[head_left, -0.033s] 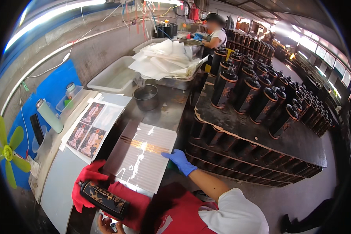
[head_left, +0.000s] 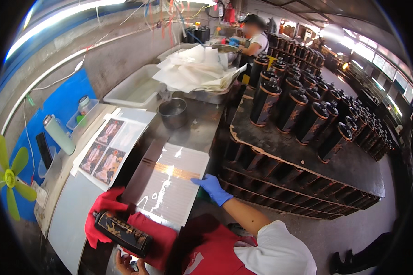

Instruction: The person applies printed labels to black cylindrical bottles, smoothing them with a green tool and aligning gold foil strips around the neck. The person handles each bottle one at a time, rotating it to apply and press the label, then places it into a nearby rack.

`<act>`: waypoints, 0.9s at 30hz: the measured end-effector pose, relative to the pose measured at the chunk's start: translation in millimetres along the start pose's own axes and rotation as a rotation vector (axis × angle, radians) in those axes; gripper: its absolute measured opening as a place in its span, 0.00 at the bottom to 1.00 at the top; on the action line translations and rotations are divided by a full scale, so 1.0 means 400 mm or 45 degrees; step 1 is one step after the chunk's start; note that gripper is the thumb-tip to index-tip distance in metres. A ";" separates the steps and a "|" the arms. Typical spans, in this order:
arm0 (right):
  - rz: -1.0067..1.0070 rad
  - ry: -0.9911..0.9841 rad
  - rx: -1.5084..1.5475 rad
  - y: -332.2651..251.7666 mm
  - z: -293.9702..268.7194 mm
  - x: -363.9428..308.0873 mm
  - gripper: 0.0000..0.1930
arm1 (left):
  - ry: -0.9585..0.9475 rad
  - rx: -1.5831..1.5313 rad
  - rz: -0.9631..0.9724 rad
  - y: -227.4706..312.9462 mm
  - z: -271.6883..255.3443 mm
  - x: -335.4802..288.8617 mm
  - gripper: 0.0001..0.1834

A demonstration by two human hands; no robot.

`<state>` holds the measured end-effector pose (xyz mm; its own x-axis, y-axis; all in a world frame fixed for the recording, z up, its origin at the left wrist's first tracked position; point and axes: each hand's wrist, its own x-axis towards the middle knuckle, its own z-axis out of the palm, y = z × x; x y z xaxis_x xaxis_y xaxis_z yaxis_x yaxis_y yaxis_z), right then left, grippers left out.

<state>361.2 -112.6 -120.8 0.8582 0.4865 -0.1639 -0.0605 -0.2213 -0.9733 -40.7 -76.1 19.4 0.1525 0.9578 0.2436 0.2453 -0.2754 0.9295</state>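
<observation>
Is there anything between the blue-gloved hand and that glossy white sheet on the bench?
Nothing visible. The right hand in its blue glove lies with its fingertips on the right edge of the glossy white sheet. The left hand is down by the dark bottle on the red cloth.

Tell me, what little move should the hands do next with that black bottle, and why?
Probably peel the wet sheet up by its edge. The right hand, in a blue glove, already rests on that edge, while the left hand steadies the black bottle lying on a red cloth close by.
</observation>
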 end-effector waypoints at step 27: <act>0.457 -0.989 0.367 -0.410 -0.049 -0.052 0.27 | -0.043 0.183 0.136 -0.088 0.079 0.048 0.60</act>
<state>363.3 -103.1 45.4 0.1835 0.8860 -0.4259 -0.4734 -0.3000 -0.8282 -16.3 -50.6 -17.4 0.2167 0.9197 0.3274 0.3595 -0.3870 0.8491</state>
